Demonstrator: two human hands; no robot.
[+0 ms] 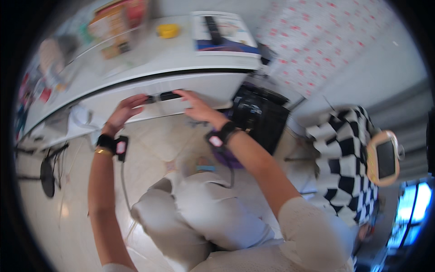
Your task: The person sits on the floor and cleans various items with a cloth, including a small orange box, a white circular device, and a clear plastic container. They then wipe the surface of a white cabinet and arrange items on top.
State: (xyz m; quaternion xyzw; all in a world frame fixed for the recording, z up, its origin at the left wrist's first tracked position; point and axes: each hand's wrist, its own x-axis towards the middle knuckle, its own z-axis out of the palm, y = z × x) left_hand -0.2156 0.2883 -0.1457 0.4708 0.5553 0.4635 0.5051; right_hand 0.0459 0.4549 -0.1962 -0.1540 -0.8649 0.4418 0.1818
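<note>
White drawer fronts [210, 88] with black handles [170, 96] lie before me, under the edge of a white cabinet. My left hand [126, 110] reaches up from the left, its fingertips at a small black handle part [149, 99]; contact is blurred. Its thumb stands apart from the fingers and I see nothing held in it. The index finger of my right hand [198, 108] lies at the right end of the black handle, with the other fingers spread below. Black straps with small devices [121, 148] and cables are on both wrists.
On the white cabinet top [156, 56] are a yellow object [168, 31], a printed box or booklet [227, 34] and a black remote control [213, 30]. A shiny black bag or box [261, 115] stands right of the drawers. A checkered cloth [343, 163] hangs further right.
</note>
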